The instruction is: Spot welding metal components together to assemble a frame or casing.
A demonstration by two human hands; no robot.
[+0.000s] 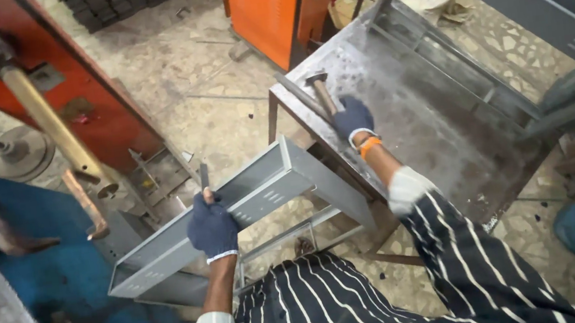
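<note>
At the steel table (436, 121), right hand (353, 118) clasping hammer (323, 91), head away; left hand (212, 225) gripping chisel (204, 175), upright.

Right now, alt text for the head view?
A person's gloved left hand holds a short chisel-like tool against a grey metal channel tray. The gloved right hand grasps a hammer lying on a steel workbench.

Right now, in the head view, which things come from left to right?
Red machine → left hand holding a small metal tool → grey tray → right hand on the hammer → metal table.
</note>
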